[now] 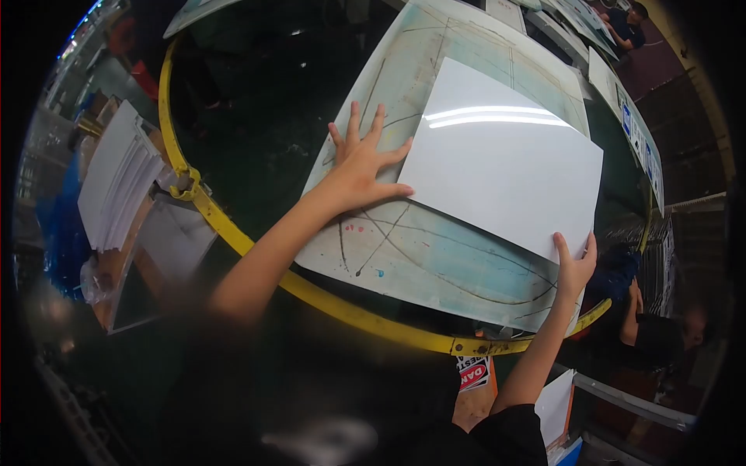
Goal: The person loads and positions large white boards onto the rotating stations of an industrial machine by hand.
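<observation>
A glossy white sheet (497, 167) lies on a pale, worn board (435, 256) marked with dark curved lines and small paint spots. My left hand (364, 165) is spread flat on the board, with its thumb and a fingertip at the sheet's left edge. At the sheet's lower right corner, my right hand (575, 268) grips the edge between thumb and fingers. Two bright light streaks reflect off the sheet's upper part.
A yellow curved rail (342, 311) runs around the board's near side. On the left stands a stack of white sheets (120, 179). A red-and-white danger sign (474, 374) shows below the rail. Other people are at the upper right (625, 29) and lower right (660, 334).
</observation>
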The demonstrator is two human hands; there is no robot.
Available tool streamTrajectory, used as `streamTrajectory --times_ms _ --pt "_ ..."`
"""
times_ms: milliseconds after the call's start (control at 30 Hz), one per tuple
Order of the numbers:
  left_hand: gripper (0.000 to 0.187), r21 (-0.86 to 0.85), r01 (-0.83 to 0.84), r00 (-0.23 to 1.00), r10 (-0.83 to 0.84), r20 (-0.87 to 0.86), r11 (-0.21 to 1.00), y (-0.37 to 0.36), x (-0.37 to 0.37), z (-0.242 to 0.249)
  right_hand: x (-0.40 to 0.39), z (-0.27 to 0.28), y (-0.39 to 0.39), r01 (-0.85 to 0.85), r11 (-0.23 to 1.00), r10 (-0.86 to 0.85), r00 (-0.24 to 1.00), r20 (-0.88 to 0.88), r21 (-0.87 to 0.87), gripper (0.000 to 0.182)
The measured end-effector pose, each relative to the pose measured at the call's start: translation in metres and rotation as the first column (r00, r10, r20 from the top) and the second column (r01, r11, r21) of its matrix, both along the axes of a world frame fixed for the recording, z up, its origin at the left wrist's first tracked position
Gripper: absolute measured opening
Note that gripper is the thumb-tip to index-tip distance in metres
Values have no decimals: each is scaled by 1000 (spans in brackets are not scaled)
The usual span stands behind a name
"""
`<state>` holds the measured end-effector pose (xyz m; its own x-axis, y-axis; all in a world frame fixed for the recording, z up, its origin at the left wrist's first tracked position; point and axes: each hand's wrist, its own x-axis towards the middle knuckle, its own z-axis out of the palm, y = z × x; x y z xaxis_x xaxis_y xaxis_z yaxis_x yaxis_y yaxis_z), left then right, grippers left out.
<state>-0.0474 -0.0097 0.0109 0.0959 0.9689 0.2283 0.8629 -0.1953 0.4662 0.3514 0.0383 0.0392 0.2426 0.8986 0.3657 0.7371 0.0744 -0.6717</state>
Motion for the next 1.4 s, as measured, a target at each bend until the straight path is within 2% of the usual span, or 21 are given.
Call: streamTrajectory --times_ms 267,367,467,633,933,1233,1400 --pt "65 -18 -8 997 6 -81 1000 0 0 3 -4 -1 4 33 999 -29 994 109 -41 80" --pt "65 -18 -5 997 4 -71 1000 -2 -1 0 -8 1 2 -18 997 22 999 41 -75 80" --pt "66 -23 -8 998 6 -70 1000 -1 -2 2 -1 -10 5 29 998 -23 993 118 -49 79" --pt "70 -32 -18 997 16 -79 999 -3 -2 2 5 -15 8 2 995 10 993 116 -102 79" --pt "62 -50 -125 974 113 -194 991 -9 8 13 -2 -14 11 21 987 9 983 183 -159 80" --pt "58 -30 -117 964 107 -245 993 -9 11 16 -6 -9 13 56 974 1 968 251 -217 81" --pt "62 19 -106 944 107 -313 994 -8 12 15 -2 -12 13 58 969 15 957 291 -242 81"
